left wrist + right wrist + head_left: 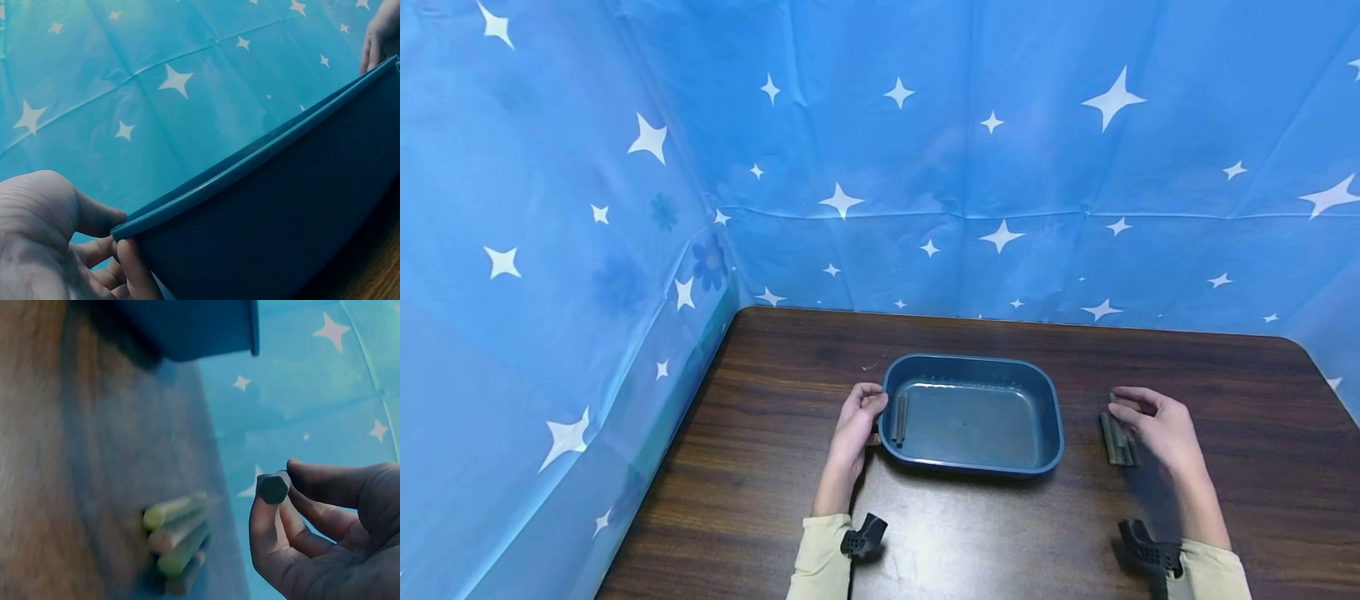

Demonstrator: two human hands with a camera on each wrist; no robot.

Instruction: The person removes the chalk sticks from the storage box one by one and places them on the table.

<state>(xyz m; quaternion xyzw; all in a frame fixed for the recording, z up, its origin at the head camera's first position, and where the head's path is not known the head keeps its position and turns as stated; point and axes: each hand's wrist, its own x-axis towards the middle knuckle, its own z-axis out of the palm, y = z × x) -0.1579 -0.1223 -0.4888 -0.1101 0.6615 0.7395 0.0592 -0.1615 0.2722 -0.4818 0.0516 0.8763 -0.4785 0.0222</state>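
A blue plastic bin [985,425] stands on the table, with a pair of thin dark sticks [900,419] lying along its left end. My left hand [852,425] pinches the bin's left rim; in the left wrist view the thumb lies on top and fingers are curled beneath. To the right of the bin, my right hand [1168,429] holds one short stick [274,489] with a six-sided end between thumb and fingers. Beneath that hand several similar sticks [1107,442] lie side by side, looking yellow-green and brownish in the right wrist view.
The brown wood-grain table [775,400] has rounded far corners. A blue curtain [955,167] with white stars hangs behind it and along the left side. Black wrist mounts [863,537] sit on both forearms.
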